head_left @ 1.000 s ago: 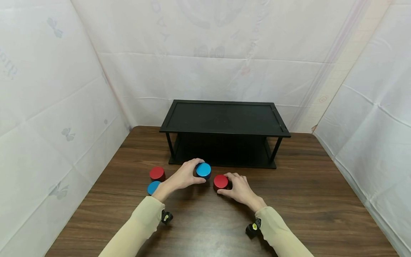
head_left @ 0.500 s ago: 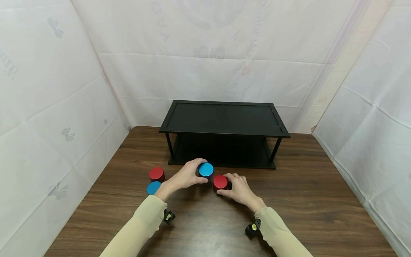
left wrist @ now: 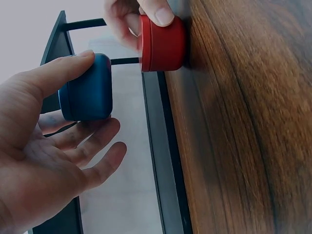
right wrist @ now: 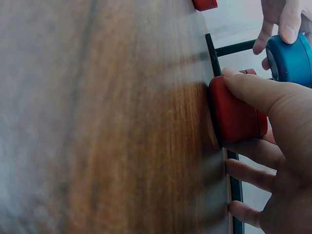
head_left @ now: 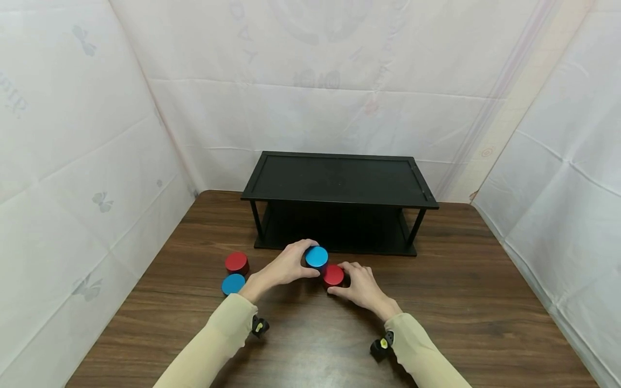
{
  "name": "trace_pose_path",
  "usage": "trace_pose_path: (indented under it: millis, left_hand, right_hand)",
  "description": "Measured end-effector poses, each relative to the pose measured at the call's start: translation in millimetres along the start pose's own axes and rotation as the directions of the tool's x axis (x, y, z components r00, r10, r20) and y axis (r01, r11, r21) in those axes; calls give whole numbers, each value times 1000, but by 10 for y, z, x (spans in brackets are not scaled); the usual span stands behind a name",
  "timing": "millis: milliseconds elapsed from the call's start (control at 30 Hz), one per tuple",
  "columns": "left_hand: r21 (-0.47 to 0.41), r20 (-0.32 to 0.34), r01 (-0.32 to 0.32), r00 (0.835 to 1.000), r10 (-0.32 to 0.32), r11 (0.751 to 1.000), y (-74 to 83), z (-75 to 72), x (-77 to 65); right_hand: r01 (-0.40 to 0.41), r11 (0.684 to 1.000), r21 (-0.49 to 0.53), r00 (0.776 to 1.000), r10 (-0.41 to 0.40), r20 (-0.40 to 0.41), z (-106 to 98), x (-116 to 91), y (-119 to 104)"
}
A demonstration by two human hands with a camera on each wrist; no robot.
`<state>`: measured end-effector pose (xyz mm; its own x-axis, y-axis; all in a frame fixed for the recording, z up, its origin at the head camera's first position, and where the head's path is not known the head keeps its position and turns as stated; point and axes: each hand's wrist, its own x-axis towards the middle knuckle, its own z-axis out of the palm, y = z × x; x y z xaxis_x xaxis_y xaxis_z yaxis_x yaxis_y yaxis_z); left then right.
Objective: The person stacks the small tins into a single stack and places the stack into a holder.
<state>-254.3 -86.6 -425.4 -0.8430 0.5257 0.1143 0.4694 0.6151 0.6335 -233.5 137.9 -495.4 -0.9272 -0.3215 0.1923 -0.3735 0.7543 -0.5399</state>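
Note:
My left hand (head_left: 291,264) pinches a round blue tin (head_left: 317,257) between thumb and fingers. In the left wrist view this blue tin (left wrist: 87,87) is raised clear of the table, its other fingers spread below. My right hand (head_left: 361,288) grips a round red tin (head_left: 333,275) that stands on the table, thumb on the near side. The right wrist view shows the red tin (right wrist: 239,107) low against the wood, with the blue tin (right wrist: 290,59) higher and just beyond it. From the head, the blue tin slightly overlaps the red one's upper left edge.
Behind both hands stands a black two-level rack (head_left: 339,178) on the brown wooden table (head_left: 310,345). Left of my left wrist sit another red tin (head_left: 237,262) and another blue tin (head_left: 233,284). White sheeting (head_left: 310,108) hangs around the back and sides.
My left hand has carried the blue tin rightward, from a gap beside the red tin to right against it in the head view. My right hand and the red tin have stayed put.

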Motion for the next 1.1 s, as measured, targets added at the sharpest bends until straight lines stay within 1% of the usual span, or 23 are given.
trace_pose_path:
  millis: [233, 467, 733, 967, 1100]
  left_hand:
    - [-12, 7, -27, 1000, 27, 1000, 37, 29, 23]
    - [-12, 23, -10, 1000, 11, 1000, 50, 62, 52]
    - [4, 37, -31, 999, 31, 1000, 68, 110, 84]
    - [-14, 48, -49, 998, 50, 999, 99, 132, 97]
    - [-8, 56, -58, 997, 58, 998, 114, 149, 108]
  right_hand:
    - [7, 1000, 8, 1000, -7, -8, 0, 1, 0]
    - [-1, 1000, 12, 1000, 1, 2, 6, 1, 9]
    - [-3, 1000, 19, 1000, 3, 1, 13, -9, 17]
    - [8, 1000, 25, 1000, -8, -2, 5, -16, 15]
    - [9, 1000, 26, 1000, -9, -3, 3, -17, 12]
